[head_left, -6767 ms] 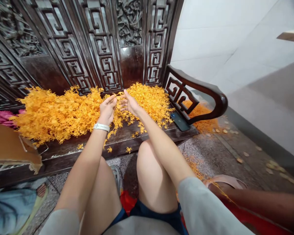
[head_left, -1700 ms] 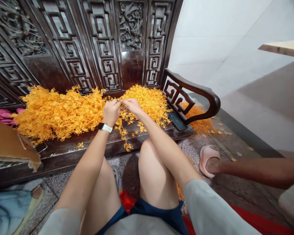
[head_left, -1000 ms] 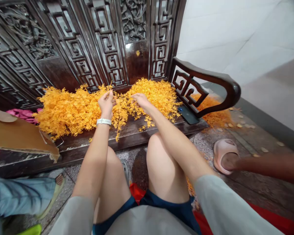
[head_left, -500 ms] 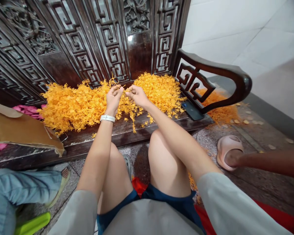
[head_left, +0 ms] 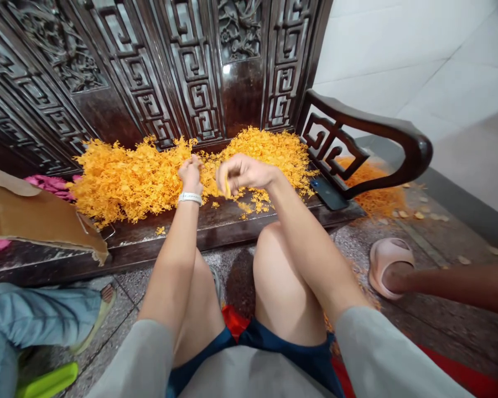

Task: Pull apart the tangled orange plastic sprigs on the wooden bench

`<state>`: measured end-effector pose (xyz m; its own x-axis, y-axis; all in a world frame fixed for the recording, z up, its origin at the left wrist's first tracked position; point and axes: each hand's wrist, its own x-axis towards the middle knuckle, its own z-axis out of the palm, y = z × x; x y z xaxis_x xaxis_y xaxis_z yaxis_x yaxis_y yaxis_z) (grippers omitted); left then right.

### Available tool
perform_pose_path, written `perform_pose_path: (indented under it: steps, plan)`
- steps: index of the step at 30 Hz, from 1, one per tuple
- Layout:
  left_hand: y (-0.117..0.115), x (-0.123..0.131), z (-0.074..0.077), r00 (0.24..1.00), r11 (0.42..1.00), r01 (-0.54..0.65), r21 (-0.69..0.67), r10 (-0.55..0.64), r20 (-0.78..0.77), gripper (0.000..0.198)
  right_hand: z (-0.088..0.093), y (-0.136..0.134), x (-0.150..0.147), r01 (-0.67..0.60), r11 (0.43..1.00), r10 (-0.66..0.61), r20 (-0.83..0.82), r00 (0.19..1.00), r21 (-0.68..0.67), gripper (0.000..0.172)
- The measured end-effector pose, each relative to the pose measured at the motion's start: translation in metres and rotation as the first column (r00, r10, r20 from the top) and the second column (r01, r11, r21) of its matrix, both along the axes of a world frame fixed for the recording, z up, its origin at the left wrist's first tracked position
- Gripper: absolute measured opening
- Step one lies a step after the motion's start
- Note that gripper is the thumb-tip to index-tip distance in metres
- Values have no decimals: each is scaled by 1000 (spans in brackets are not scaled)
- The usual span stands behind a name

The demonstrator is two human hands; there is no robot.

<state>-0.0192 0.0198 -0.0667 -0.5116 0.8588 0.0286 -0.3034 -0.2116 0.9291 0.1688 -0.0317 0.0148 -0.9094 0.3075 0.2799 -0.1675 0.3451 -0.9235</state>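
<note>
Two heaps of orange-yellow, branching plastic sprigs lie on a dark carved wooden bench: a long left heap (head_left: 124, 182) and a smaller right heap (head_left: 269, 152). My left hand (head_left: 190, 172), with a white band on its wrist, is at the right edge of the left heap. Its fingers are curled, and whatever they grip is hidden among the sprigs. In front of the gap between the heaps is my right hand (head_left: 249, 170), bent downward and closed on a yellow sprig (head_left: 227, 187), which is blurred. Loose bits (head_left: 259, 200) lie on the seat below it.
A dark phone (head_left: 330, 193) lies beside the curved armrest (head_left: 382, 124). Cardboard (head_left: 37, 213) and pink material (head_left: 52, 187) are at left. More orange pieces (head_left: 373, 185) are on the floor at right. Another person's jeans leg (head_left: 45, 315) and another sandalled foot (head_left: 392, 265) flank me.
My hands, close together before at a thin sprig, are now apart. The right has moved right and down and turned downward; the left has dropped slightly. The dangling sprig below them no longer shows.
</note>
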Motion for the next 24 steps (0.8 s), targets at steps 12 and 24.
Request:
perform_pose_path:
  steps: [12, 24]
  plan:
    - [-15, -24, 14, 988, 996, 75, 45, -80, 135, 35, -45, 44, 2, 781, 405, -800, 228, 554, -475, 26]
    - [-19, 0, 17, 953, 964, 200, 178, -233, 191, 23, -68, 39, -41, 716, 676, -735, 84, 673, 175, 12]
